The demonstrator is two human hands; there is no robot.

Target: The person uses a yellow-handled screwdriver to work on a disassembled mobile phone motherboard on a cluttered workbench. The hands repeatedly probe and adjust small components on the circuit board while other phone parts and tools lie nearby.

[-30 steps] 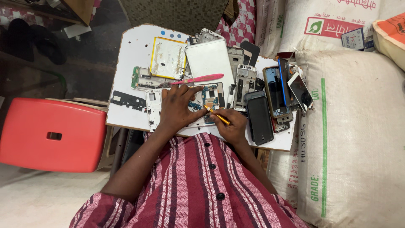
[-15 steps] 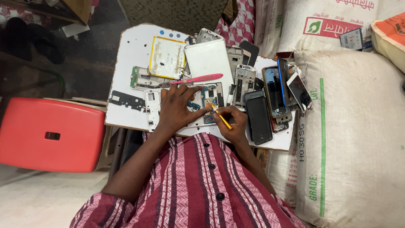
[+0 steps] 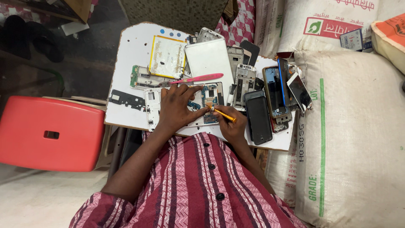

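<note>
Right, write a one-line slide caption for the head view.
Left hand steadies an opened phone; right hand holds a yellow tool.

The opened phone [image 3: 192, 105] lies flat under my left fingers [image 3: 185, 95], back cover off, blue circuit board exposed just beside their tips. The yellow-handled screwdriver [image 3: 222, 114] sits in my right fingers [image 3: 223, 122], tilted, its tip touching the board.

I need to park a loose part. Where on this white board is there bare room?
Bare: the white board's far left corner, left of the yellow-framed panel, and its near left edge below the black strip part. Crowded: the phones at right, around both hands.
</note>
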